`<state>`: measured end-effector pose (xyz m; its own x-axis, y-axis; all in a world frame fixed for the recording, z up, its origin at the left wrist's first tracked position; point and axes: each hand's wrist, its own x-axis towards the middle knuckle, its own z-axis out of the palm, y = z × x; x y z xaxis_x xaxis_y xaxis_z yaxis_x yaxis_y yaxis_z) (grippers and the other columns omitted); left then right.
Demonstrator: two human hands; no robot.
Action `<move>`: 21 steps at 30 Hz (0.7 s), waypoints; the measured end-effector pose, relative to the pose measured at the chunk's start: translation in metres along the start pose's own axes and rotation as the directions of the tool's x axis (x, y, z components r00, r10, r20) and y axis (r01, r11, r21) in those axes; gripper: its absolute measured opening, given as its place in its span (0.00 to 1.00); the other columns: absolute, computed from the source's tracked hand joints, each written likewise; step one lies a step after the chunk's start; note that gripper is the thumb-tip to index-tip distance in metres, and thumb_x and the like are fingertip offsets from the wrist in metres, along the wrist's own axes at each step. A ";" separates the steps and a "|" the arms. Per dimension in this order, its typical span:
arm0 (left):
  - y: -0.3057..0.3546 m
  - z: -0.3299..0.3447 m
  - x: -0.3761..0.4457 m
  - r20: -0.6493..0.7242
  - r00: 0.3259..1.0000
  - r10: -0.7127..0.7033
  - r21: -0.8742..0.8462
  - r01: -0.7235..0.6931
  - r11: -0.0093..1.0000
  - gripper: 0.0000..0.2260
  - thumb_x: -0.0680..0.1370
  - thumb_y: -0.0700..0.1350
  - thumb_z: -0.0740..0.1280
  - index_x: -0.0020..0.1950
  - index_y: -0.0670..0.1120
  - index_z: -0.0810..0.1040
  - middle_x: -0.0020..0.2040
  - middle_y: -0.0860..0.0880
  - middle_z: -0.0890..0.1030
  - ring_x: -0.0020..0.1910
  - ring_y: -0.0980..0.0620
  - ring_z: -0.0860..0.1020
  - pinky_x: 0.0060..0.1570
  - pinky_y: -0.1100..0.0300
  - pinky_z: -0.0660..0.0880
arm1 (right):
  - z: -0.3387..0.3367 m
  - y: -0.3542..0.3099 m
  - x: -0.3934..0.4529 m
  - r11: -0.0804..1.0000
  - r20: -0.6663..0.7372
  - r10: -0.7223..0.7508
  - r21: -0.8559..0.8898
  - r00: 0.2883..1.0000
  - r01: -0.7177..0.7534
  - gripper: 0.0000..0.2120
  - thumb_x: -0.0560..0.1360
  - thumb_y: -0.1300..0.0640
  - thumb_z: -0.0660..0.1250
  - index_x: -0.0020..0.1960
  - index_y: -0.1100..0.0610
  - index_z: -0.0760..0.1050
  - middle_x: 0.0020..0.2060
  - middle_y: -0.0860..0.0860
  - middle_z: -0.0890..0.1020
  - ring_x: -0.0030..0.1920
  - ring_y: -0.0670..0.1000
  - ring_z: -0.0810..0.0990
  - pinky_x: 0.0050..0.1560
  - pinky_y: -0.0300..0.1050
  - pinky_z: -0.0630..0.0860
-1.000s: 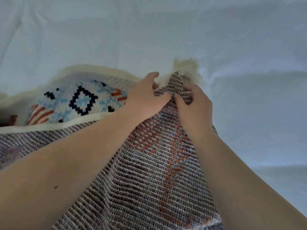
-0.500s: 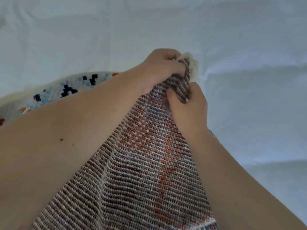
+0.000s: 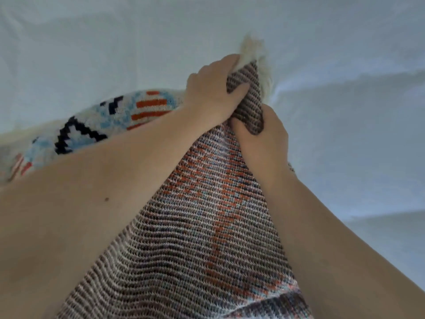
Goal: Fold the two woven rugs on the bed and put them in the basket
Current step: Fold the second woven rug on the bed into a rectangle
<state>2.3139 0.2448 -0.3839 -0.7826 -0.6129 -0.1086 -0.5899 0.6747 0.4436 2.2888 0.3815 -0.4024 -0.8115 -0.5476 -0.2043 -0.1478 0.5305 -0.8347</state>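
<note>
Pale sheet (image 3: 115, 42) across the bed, creased in long soft ridges at right, filling the whole background.

On it, a woven rug (image 3: 195, 238), underside up: dense ribbed weave in brown, white and grey with broken orange zigzags running up the middle. Drawn up into a narrow peak toward the top centre, spreading wide toward the bottom edge of the view. Patterned face (image 3: 96, 125) turned up at left behind the left forearm: pale blue ground, black stepped diamond, orange and white stripes. Cream fringe (image 3: 255, 54) sticking up and trailing down the right side of the peak.

Both hands at that peak, close together, almost touching. Left hand (image 3: 211, 93) uppermost, fingers curled over the top of the bunched corner, thumb pressed against the weave, gripping the rug. Right hand (image 3: 264, 139) just below and to the right, fingers wrapped round the gathered fabric, thumb on the near side, also gripping the rug. Bare forearms coming in from the lower left and lower right.

Only 1 rug to be made out for certain.
</note>
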 end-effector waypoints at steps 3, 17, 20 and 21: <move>-0.004 -0.006 -0.056 -0.090 0.995 0.034 0.131 -0.022 0.991 0.28 0.82 0.55 0.59 0.80 0.50 0.59 0.81 0.47 0.58 0.79 0.45 0.55 0.76 0.48 0.50 | -0.006 0.017 -0.024 0.994 -0.023 0.035 -0.104 0.999 -0.037 0.36 0.73 0.38 0.68 0.76 0.47 0.60 0.69 0.46 0.74 0.67 0.49 0.73 0.69 0.55 0.70; -0.035 0.071 -0.211 0.434 0.839 0.328 0.229 -0.455 0.860 0.35 0.81 0.66 0.48 0.82 0.46 0.48 0.82 0.46 0.45 0.81 0.47 0.41 0.77 0.44 0.39 | -0.021 0.096 -0.163 0.775 0.071 -0.005 -0.630 0.997 0.049 0.33 0.80 0.36 0.54 0.80 0.49 0.54 0.80 0.54 0.52 0.80 0.58 0.49 0.76 0.62 0.45; -0.029 0.067 -0.235 0.444 0.792 0.420 0.138 -0.524 0.841 0.33 0.82 0.63 0.50 0.82 0.47 0.50 0.82 0.47 0.47 0.81 0.47 0.42 0.78 0.42 0.43 | -0.031 0.108 -0.191 0.773 0.037 -0.010 -0.633 0.999 0.031 0.31 0.80 0.37 0.56 0.79 0.50 0.60 0.80 0.55 0.57 0.79 0.58 0.52 0.76 0.62 0.48; -0.027 0.068 -0.246 0.452 0.776 0.440 0.115 -0.540 0.834 0.33 0.82 0.63 0.50 0.82 0.47 0.51 0.82 0.47 0.48 0.81 0.47 0.43 0.78 0.42 0.44 | -0.034 0.113 -0.201 0.779 0.011 -0.006 -0.627 1.000 0.012 0.31 0.79 0.37 0.57 0.78 0.50 0.62 0.79 0.55 0.58 0.79 0.59 0.53 0.76 0.62 0.50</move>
<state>2.5086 0.4052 -0.4296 -0.9565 0.0068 -0.2915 -0.0927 0.9408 0.3260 2.4157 0.5732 -0.4380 -0.8042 -0.5578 -0.2053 -0.4789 0.8126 -0.3321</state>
